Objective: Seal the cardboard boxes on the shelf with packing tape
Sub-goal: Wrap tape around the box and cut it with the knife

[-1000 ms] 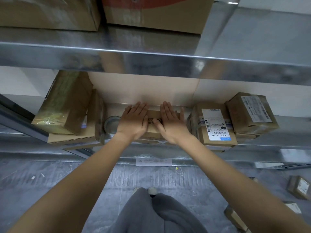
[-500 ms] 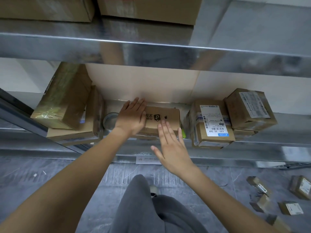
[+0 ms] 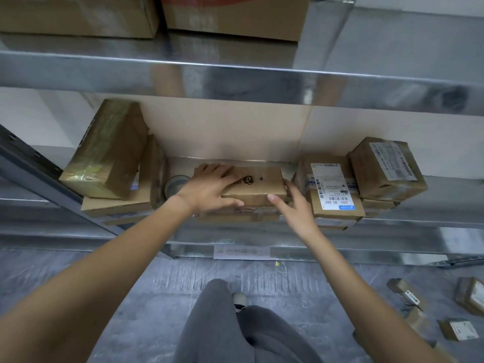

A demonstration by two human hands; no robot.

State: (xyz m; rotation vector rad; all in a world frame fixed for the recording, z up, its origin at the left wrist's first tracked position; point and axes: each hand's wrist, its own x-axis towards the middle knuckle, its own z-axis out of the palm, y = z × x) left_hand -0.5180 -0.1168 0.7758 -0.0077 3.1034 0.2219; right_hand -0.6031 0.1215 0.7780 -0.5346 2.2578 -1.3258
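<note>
Right hand [image 3: 296, 212]: nearest of the 2; thumb tip on the box's front right corner, fingers reaching up its right end; it looks to be taking hold, though how firmly the fingers close I cannot tell.
Left hand [image 3: 209, 188]: fingers spread on the lid, thumb hooked over the front edge, clamping the box's left half.
Box [image 3: 258, 186]: small, flat, centred on the shelf [image 3: 262, 238], on top of another flat parcel.
Handling: likely light and stiff; the glossy sheen suggests a slick surface, so hold at both short ends or press from above, not on the lid seam.
Tape roll [image 3: 176, 184]: just left of the box, beside the left wrist.
Labelled boxes [image 3: 332, 189]: stacked to the right, close to the right hand.
</note>
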